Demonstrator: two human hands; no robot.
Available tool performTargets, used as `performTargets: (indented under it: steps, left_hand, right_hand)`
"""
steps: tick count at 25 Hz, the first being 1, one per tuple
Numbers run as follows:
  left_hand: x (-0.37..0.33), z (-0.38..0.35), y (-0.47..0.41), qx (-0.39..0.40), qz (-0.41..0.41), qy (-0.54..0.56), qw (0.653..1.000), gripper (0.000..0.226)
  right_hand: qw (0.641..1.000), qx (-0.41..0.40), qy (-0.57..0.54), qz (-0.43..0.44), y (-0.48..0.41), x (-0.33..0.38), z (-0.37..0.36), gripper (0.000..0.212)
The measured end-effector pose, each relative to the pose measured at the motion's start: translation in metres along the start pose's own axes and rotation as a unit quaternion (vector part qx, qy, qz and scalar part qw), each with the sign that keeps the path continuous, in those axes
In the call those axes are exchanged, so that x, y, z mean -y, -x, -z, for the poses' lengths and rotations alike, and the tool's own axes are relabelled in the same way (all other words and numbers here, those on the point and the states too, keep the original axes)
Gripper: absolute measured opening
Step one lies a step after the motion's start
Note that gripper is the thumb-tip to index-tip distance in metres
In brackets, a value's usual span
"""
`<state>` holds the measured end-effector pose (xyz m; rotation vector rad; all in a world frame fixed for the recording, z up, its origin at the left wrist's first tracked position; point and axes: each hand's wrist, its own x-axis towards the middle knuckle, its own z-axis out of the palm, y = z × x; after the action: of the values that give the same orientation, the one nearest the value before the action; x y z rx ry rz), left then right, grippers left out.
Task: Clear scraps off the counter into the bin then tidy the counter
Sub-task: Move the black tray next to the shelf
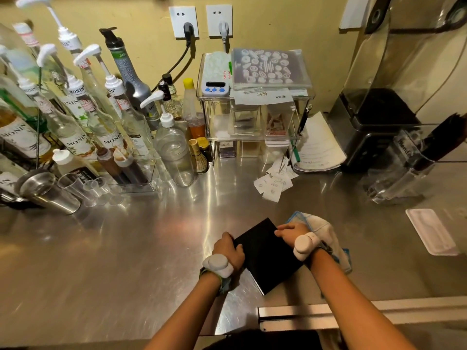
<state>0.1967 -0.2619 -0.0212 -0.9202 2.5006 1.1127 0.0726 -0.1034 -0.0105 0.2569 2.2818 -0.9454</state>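
The steel surface [126,248] is the biggest thing I have in view, and I'll place everything against the black board [267,256] lying near its front edge. That board sits tilted over the lip of a dark opening [265,337] cut into the surface just below it; I take that to be the bin, and the board's angle to be a chute for sliding scraps down, though I can see no scraps on it.

Up and to the right of the board stands the blender housing [394,102], pushed back to the wall. Up and to the left, the syrup bottles [75,117] are ranked along the wall, pumps facing out for reach.

Directly above the board, the clear rack [252,114] stacks small boxes, with a loose scatter of paper slips [274,183] at its foot — the likeliest scraps left to clear.

My left hand [228,251] is curled closed on the board's left edge, steadying it. My right hand [292,231] presses a white cloth [321,231] at the board's right edge, fingers bent over it, probably to wipe toward the opening.
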Motion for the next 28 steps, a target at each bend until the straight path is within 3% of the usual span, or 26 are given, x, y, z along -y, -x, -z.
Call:
performTargets:
  steps: [5, 16, 18, 28]
  left_hand:
    - [0.001, -0.004, -0.001, -0.015, 0.002, 0.032, 0.999, 0.025]
    - [-0.013, 0.017, -0.038, -0.098, 0.043, 0.078, 0.991, 0.039]
    - [-0.016, 0.023, -0.046, -0.105, 0.037, 0.073, 0.991, 0.040]
    - [-0.040, 0.061, -0.103, -0.131, 0.045, 0.100, 0.985, 0.045]
  right_hand:
    - [1.000, 0.003, -0.026, -0.007, -0.005, -0.001, 0.001, 0.029]
    - [0.987, 0.000, -0.158, -0.024, -0.019, 0.022, -0.008, 0.022]
    - [0.988, -0.001, -0.154, -0.017, -0.024, 0.032, -0.010, 0.013]
    - [0.988, 0.025, -0.149, -0.006, -0.070, 0.081, -0.007, 0.018]
